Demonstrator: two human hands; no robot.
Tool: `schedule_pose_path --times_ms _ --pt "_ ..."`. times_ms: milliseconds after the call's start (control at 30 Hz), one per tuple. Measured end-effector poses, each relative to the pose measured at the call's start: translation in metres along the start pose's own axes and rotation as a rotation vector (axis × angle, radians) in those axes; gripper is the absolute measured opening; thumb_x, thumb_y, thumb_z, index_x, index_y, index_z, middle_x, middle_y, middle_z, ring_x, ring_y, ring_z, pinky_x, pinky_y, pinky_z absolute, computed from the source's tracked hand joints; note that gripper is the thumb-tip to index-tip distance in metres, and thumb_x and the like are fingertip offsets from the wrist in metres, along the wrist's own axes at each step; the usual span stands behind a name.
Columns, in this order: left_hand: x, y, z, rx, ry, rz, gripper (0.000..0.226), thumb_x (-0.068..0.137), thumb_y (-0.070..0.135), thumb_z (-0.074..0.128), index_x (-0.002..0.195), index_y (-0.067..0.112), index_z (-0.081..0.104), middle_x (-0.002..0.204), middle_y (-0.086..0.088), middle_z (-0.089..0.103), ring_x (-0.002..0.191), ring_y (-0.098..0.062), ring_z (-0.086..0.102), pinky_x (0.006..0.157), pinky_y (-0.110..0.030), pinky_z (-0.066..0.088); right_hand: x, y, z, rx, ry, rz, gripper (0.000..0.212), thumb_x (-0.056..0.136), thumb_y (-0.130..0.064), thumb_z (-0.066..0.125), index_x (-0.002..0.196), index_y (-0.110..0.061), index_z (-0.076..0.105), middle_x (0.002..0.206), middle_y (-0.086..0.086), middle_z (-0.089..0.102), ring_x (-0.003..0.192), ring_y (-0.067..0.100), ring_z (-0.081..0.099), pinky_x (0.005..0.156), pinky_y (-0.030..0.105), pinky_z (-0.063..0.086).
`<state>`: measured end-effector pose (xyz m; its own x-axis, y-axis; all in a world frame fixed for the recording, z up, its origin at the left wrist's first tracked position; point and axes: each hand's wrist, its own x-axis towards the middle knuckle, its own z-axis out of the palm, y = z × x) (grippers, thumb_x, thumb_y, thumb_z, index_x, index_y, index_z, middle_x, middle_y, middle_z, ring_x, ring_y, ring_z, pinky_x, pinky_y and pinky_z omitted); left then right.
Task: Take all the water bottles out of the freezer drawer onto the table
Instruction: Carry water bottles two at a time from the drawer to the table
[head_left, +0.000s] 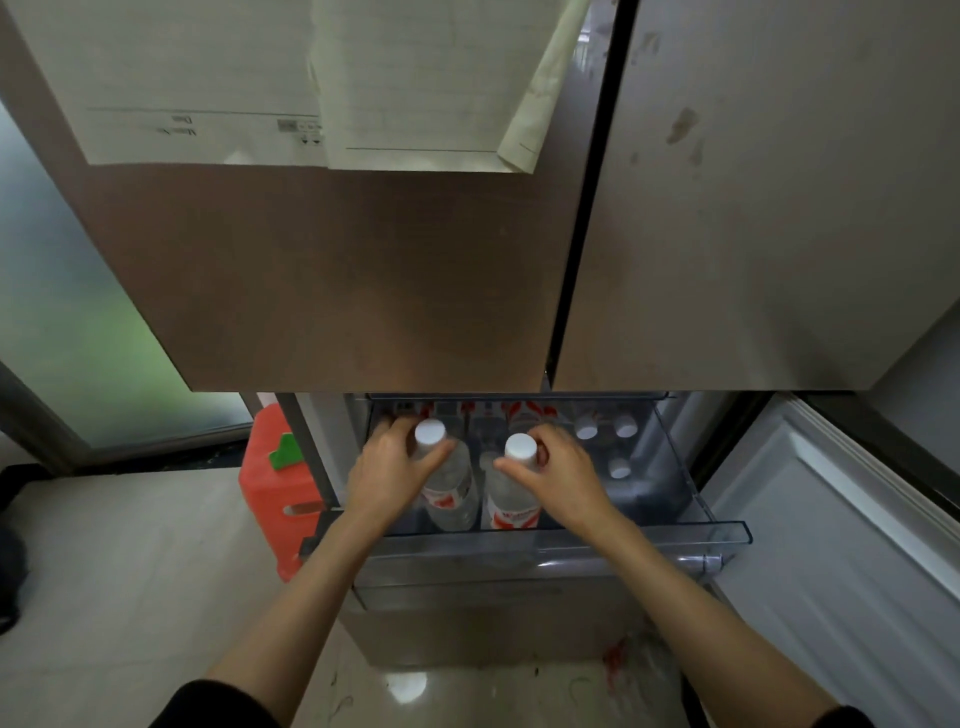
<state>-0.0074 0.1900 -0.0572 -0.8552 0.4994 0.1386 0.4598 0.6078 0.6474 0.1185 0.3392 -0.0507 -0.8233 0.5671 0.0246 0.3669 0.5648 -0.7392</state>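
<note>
The clear freezer drawer (727, 532) is pulled out below the shut fridge doors. My left hand (389, 467) grips the neck of a clear water bottle (452, 483) with a white cap and red label, standing upright in the drawer. My right hand (561, 473) grips the neck of a second bottle (511, 506) of the same kind right beside it. Three more white-capped bottles (605, 431) stand at the drawer's back right. Further red labels show at the back under the doors.
The brown fridge doors (363, 270) hang just above the drawer, with papers (311, 78) stuck on them. An open lower door (857, 545) stands at the right. A red plastic container (270, 483) sits on the floor left of the drawer.
</note>
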Motion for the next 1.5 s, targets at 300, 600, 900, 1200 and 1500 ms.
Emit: schedule_pose_path --times_ms 300,600,900,1200,1500 --pt "-0.001 -0.005 0.009 -0.234 -0.398 0.134 0.049 0.086 0.031 0.061 0.131 0.021 0.041 0.124 0.008 0.048 0.114 -0.009 0.048 0.093 -0.023 0.04 -0.006 0.015 -0.019 0.075 -0.49 0.062 0.066 0.08 -0.021 0.071 0.137 -0.026 0.039 0.13 -0.01 0.046 0.119 0.007 0.042 0.102 0.027 0.034" --pt "0.014 -0.016 0.008 -0.234 -0.442 0.081 0.053 0.088 0.04 0.054 0.135 0.019 0.038 0.137 -0.002 0.043 0.124 -0.017 0.043 0.105 -0.037 0.038 -0.001 0.013 -0.008 0.085 -0.362 0.067 0.059 0.082 -0.034 0.067 0.134 -0.025 0.04 0.133 -0.005 0.052 0.121 0.013 0.05 0.102 0.033 0.041" --pt "0.002 -0.016 0.013 -0.278 -0.288 0.118 0.039 0.089 0.031 0.056 0.125 0.016 0.048 0.112 0.009 0.054 0.103 -0.007 0.051 0.083 -0.02 0.039 -0.001 0.0 -0.006 -0.013 -0.411 -0.031 0.057 0.073 -0.027 0.076 0.123 -0.025 0.051 0.117 -0.01 0.057 0.106 0.009 0.055 0.095 0.033 0.046" --pt "-0.019 -0.016 -0.006 -0.289 -0.218 0.204 0.039 0.089 0.033 0.054 0.126 0.022 0.046 0.12 0.002 0.053 0.107 -0.01 0.051 0.091 -0.03 0.045 -0.02 -0.01 0.004 0.003 -0.1 0.008 0.063 0.077 -0.039 0.071 0.132 -0.025 0.045 0.128 -0.002 0.053 0.117 0.015 0.049 0.1 0.04 0.042" --pt "-0.064 0.039 -0.076 -0.395 0.101 0.267 0.038 0.086 0.035 0.055 0.121 0.028 0.045 0.117 0.014 0.051 0.108 -0.004 0.052 0.091 -0.026 0.046 -0.054 -0.06 -0.033 0.101 0.088 -0.297 0.055 0.08 -0.03 0.07 0.129 -0.019 0.047 0.121 -0.002 0.051 0.114 0.012 0.048 0.097 0.03 0.041"
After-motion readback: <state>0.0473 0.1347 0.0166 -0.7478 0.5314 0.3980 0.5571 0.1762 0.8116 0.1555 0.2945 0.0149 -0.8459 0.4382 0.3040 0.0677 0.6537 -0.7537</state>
